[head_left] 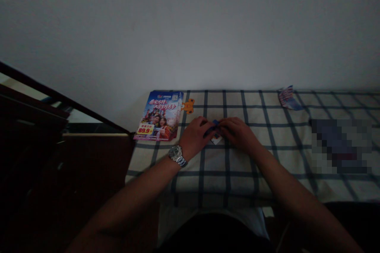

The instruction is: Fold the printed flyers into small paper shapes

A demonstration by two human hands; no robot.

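Observation:
Over the middle of the checked cloth, my left hand [196, 135] and my right hand [237, 131] come together at a small folded piece of paper [216, 139], blue with white and orange patches. Fingers of both hands are closed on its upper part and hide much of it. A wristwatch [175, 154] with a metal band is on my left wrist. Left of my hands lies a stack of printed flyers [158, 116], mostly blue with a large "89.9". Beside the stack is a flat orange bear-shaped piece [188, 106].
The checked cloth [237, 184] covers a table set against a pale wall [190, 27]. At the back right stands a creased, folded paper [288, 99]. A blurred-out dark object [338, 146] lies at the right. Dark furniture [26, 126] is at the left.

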